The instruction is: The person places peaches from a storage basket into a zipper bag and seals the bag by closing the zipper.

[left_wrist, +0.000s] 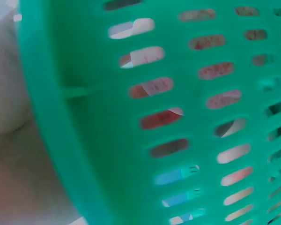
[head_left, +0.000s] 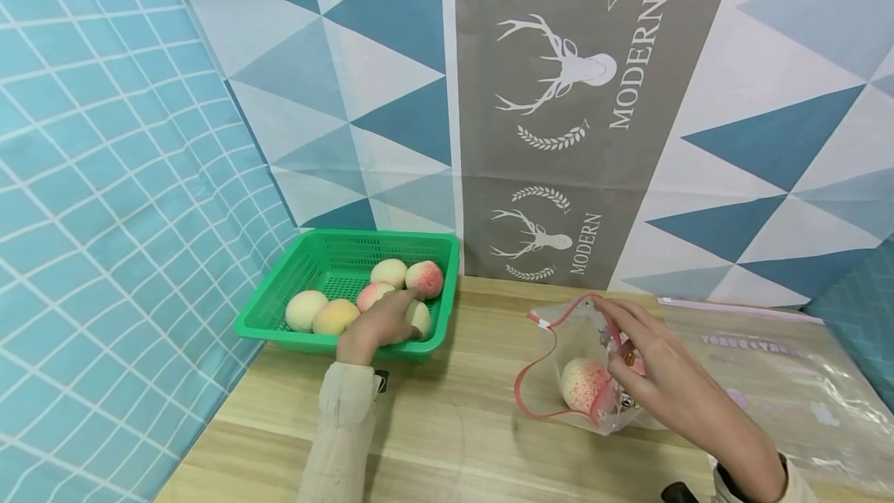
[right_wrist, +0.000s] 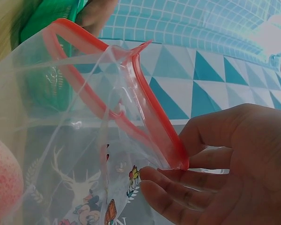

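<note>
My left hand [head_left: 382,322] reaches over the front rim of a green plastic basket [head_left: 272,317], its fingers right at a pale peach [head_left: 417,320] in the front right corner. The fingertips are hidden among the fruit, and I cannot tell whether they grip that peach. In the left wrist view the slotted basket wall [left_wrist: 98,117] covers most of the picture. My right hand [head_left: 660,363] holds the red-edged mouth of a clear zip bag [right_wrist: 84,136] between thumb and fingers. Inside the bag lies a pink-speckled peach [head_left: 583,383]; cartoon prints mark its side.
Several more peaches lie in the basket, among them a yellow one [head_left: 336,317] and a red-blushed one [head_left: 424,279]. A larger clear zip bag [head_left: 782,379] lies flat at the right of the wooden table [head_left: 447,425]. A patterned wall covering [head_left: 391,84] stands behind.
</note>
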A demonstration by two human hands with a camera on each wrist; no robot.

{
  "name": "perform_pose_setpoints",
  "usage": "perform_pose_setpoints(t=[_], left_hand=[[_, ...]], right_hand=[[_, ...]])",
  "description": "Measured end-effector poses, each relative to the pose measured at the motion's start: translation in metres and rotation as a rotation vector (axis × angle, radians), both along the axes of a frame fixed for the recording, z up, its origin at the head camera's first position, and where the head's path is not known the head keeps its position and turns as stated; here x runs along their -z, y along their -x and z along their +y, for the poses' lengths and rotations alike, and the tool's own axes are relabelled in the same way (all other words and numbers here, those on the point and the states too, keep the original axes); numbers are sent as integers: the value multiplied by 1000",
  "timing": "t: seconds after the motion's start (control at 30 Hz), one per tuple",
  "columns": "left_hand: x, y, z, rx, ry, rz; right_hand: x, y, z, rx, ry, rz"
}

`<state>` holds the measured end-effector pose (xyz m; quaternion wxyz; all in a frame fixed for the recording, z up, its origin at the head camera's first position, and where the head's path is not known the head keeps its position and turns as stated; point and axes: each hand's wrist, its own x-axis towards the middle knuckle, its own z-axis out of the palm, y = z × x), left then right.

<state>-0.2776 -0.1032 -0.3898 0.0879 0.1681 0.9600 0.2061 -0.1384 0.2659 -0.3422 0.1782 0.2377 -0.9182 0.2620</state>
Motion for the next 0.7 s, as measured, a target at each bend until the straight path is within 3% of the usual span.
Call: perform_pose_setpoints(t=[0.43, 0.7], left_hand=[[-13, -9, 4, 27, -18, 147], [-20, -13, 7, 41, -45, 187]], right_hand=[[2, 1, 0, -2, 7, 14], [2, 3, 1, 4, 9, -16]])
